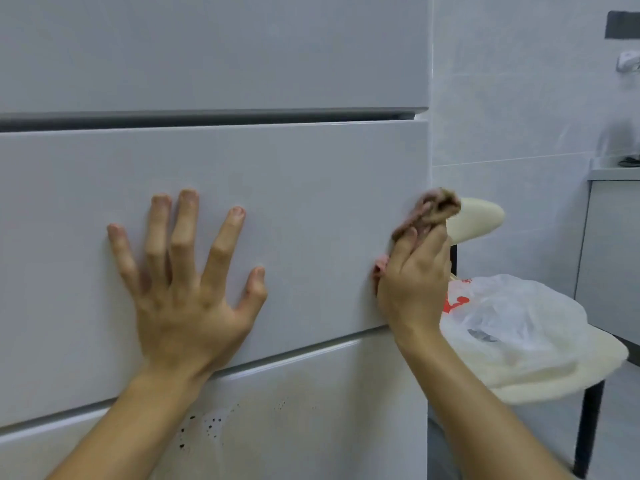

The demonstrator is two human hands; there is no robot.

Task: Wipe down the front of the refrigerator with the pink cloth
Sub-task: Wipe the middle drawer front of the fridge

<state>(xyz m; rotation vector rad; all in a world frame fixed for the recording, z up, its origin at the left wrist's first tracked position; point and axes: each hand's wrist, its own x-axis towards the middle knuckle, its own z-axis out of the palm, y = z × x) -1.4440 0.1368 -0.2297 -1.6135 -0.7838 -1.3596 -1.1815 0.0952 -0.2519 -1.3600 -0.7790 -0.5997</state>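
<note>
The white refrigerator [311, 174] fills most of the view, with a top door, a middle drawer front and a lower drawer front. My left hand [188, 289] lies flat with spread fingers on the middle drawer front. My right hand [415, 282] grips the bunched pink cloth [433, 211] and holds it against the right edge of that same drawer front. Part of the cloth sticks up above my fingers, and a small bit shows by my thumb. Dark specks and a pale stain [211, 427] mark the lower drawer front.
Right of the refrigerator stands a cream chair [485, 220] with black legs, carrying a white plastic bag [512, 317] with red print. Behind it is a white tiled wall [519, 98], and a counter with a cabinet [613, 220] sits at the far right.
</note>
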